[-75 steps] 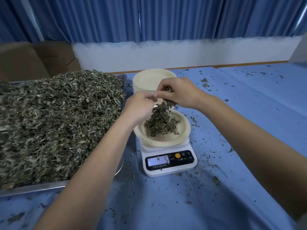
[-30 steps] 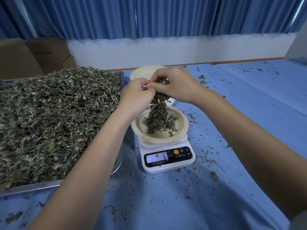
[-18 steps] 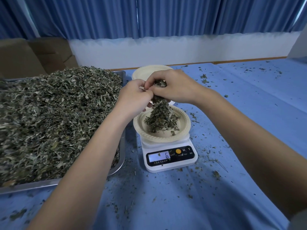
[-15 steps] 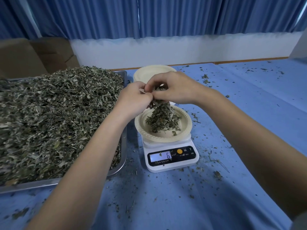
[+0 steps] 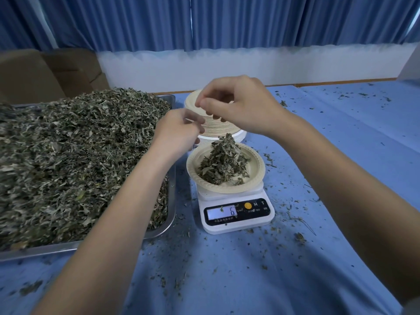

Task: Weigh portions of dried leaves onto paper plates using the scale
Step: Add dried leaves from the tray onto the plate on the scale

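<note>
A cone of dried leaves point(image 5: 221, 163) stands in a paper plate point(image 5: 256, 176) on the white digital scale point(image 5: 236, 214), whose display reads 6. My left hand point(image 5: 176, 134) hovers just left of the pile, fingers loosely curled and holding nothing I can see. My right hand point(image 5: 241, 105) hangs above and behind the pile, fingers bent downward, with no leaves visible in it. Neither hand touches the pile. A big metal tray point(image 5: 169, 226) heaped with dried leaves point(image 5: 68, 155) fills the left side.
A stack of paper plates point(image 5: 218, 130) stands behind the scale, partly hidden by my hands. Leaf crumbs litter the blue tablecloth point(image 5: 227, 280). Cardboard boxes point(image 5: 45, 71) sit behind the tray, in front of a blue curtain.
Both hands held a clump of leaves over the plate; now they have let it go and lifted apart. The pile stands free. The display went from 5 to 6.
</note>
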{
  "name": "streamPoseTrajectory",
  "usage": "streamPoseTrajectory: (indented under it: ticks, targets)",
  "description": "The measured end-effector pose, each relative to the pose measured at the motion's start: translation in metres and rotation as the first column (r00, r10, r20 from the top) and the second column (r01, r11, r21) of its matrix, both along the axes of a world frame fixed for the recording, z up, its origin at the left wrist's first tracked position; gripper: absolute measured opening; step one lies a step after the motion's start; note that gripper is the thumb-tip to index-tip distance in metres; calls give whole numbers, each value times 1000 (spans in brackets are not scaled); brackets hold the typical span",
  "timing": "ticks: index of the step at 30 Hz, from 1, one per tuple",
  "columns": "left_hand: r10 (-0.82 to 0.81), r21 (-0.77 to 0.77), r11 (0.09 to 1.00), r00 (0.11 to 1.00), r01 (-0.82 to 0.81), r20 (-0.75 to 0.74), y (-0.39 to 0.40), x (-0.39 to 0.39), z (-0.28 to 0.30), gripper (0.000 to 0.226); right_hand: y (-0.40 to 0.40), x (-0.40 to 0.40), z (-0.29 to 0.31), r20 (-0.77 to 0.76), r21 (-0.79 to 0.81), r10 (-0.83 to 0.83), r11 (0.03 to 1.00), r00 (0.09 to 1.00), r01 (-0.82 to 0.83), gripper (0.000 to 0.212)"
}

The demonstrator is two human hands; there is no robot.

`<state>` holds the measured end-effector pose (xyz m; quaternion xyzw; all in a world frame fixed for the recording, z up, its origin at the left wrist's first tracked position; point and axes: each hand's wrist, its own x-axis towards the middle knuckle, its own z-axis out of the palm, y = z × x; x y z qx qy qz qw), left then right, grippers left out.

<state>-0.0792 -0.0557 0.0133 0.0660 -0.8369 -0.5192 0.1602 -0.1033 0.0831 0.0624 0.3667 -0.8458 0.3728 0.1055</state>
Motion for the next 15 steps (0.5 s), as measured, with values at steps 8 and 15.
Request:
streamPoseTrajectory:
  ticks: [8,15]
  targets:
    - [60,-126,990,998,-56,24,-21,15,-5,18,-35,4,-21,25,126,63,990,998,-66,15]
    - [264,-449,870,962,-205,72,-65,44,-19,17,-89,22,-45,-11,302,126,946,992,-117,25]
